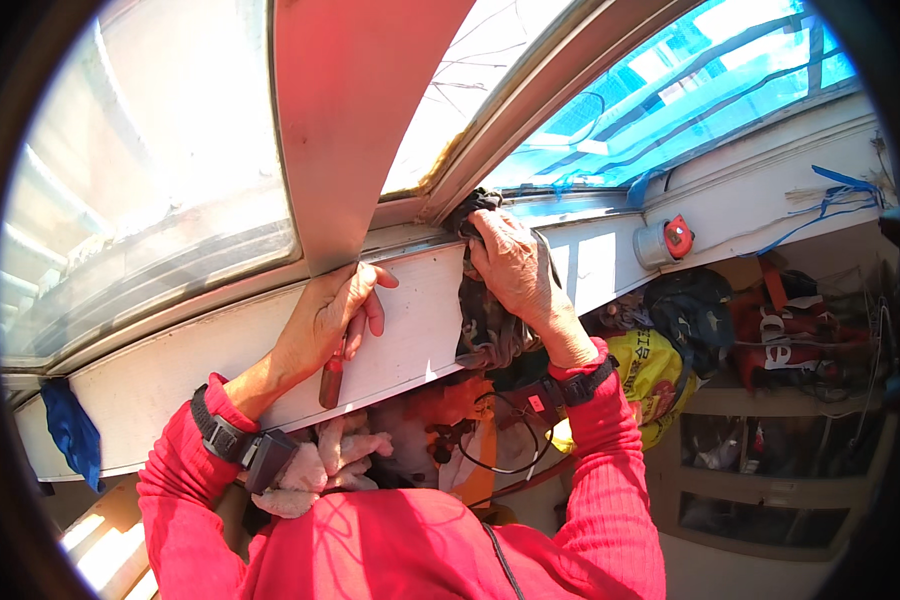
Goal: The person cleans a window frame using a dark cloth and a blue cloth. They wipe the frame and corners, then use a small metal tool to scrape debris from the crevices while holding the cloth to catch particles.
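My right hand (511,259) grips a dark camouflage cloth (487,322) and presses its bunched top into the window track beside the foot of a window frame (487,142). The rest of the cloth hangs over the white sill (420,300). My left hand (337,311) rests at the bottom of a wide metal window stile (345,135), fingers partly curled and apart. Below those fingers shows the red handle of a tool, likely a screwdriver (331,381). Its upper end is hidden by the hand, so I cannot tell whether it is held or lies on the sill.
A blue cloth (73,431) drapes over the sill's left end. At right, a grey cup-like fitting with a red part (664,241) and blue strips (832,202) are on the sill. Below are a yellow bag (656,375), a pink plush item (330,465), a looped cable (495,469) and a drawer cabinet (772,484).
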{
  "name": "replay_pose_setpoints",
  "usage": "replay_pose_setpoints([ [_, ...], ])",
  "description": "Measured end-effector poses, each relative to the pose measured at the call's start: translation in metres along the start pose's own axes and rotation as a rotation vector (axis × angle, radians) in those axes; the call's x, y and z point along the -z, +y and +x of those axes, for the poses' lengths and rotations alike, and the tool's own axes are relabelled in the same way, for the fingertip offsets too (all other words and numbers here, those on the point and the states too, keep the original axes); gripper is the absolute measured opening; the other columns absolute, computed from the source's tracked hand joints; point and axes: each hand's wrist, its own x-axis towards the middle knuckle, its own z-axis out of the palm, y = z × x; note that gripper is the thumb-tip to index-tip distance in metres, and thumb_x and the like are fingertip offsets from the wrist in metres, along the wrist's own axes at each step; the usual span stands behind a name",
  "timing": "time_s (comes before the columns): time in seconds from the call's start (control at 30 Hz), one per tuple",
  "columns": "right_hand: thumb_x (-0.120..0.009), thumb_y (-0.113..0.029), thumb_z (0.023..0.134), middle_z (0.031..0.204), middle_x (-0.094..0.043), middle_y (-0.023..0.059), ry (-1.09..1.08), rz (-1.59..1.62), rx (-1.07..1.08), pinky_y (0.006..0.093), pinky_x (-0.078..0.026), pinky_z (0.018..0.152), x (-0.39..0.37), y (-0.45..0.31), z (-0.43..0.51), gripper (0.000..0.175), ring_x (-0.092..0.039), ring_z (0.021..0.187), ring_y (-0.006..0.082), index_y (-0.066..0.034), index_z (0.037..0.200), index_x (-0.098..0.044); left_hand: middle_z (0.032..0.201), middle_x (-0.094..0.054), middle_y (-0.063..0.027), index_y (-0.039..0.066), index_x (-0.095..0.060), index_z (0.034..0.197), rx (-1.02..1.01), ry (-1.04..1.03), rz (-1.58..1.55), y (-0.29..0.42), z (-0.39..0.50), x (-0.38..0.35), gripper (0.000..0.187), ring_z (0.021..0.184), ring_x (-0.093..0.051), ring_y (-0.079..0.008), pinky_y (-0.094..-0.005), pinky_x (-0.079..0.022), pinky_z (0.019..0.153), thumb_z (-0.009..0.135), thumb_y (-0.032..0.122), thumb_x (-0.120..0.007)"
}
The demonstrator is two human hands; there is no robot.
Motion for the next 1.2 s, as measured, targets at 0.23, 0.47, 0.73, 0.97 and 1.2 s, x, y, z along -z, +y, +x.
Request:
replay_pose_setpoints([
  [0.23, -0.064, -0.012, 0.093, 0.102, -0.068, 0.0168, 0.036, -0.079, -0.023, 0.0445, -0.055, 0.083, -0.001, 0.001, 0.004, 0.020, -0.066, 0.097, 0.0378, -0.0035, 0.111, -0.066, 0.073, -0.059, -0.0064, 0.000, -0.059, 0.122, -0.018, -0.008, 0.012, 0.001, 0.001, 0.001, 0.051, 0.048, -0.048, -0.0078, -0.0230, -0.038, 0.045, 0.110, 0.045, -0.040],
  [0.47, -0.065, -0.025, 0.096, 0.102, -0.069, 0.0145, -0.107, -0.108, -0.033, 0.0444, -0.054, 0.084, 0.016, 0.004, 0.012, 0.023, -0.067, 0.095, 0.0375, -0.0051, 0.105, -0.073, 0.073, -0.060, -0.0061, 0.000, -0.060, 0.122, 0.004, -0.003, -0.029, -0.001, -0.002, 0.002, 0.051, 0.048, -0.049, -0.0076, -0.0231, -0.039, 0.045, 0.110, 0.046, -0.040],
  [0.73, -0.069, -0.022, 0.092, 0.092, -0.061, 0.0106, 0.001, 0.045, 0.114, 0.0418, -0.052, 0.084, 0.004, -0.020, 0.015, 0.018, -0.062, 0.096, 0.0319, -0.0049, 0.093, -0.072, 0.073, -0.060, -0.0047, -0.001, -0.059, 0.120, -0.002, -0.014, -0.009, -0.002, 0.001, 0.003, 0.051, 0.048, -0.049, -0.0068, -0.0223, -0.039, 0.045, 0.111, 0.045, -0.040],
  [0.97, -0.063, -0.023, 0.098, 0.098, -0.063, 0.0129, -0.004, -0.223, -0.076, 0.0461, -0.052, 0.081, 0.009, 0.043, 0.005, 0.020, -0.063, 0.098, 0.0363, -0.0042, 0.095, -0.068, 0.072, -0.059, -0.0062, -0.004, -0.056, 0.121, -0.021, -0.010, -0.039, -0.003, 0.001, 0.006, 0.052, 0.045, -0.049, -0.0078, -0.0230, -0.038, 0.042, 0.111, 0.045, -0.040],
  [1.2, -0.057, -0.019, 0.105, 0.080, -0.063, 0.0115, 0.503, 0.265, -0.508, 0.0380, -0.048, 0.060, 0.046, 0.133, -0.013, 0.028, -0.062, 0.067, 0.0224, 0.0012, 0.089, -0.067, 0.071, -0.059, -0.0060, -0.003, -0.058, 0.118, -0.012, 0.001, 0.012, -0.001, 0.000, 0.002, 0.050, 0.045, -0.048, -0.0082, -0.0233, -0.039, 0.043, 0.111, 0.043, -0.041],
])
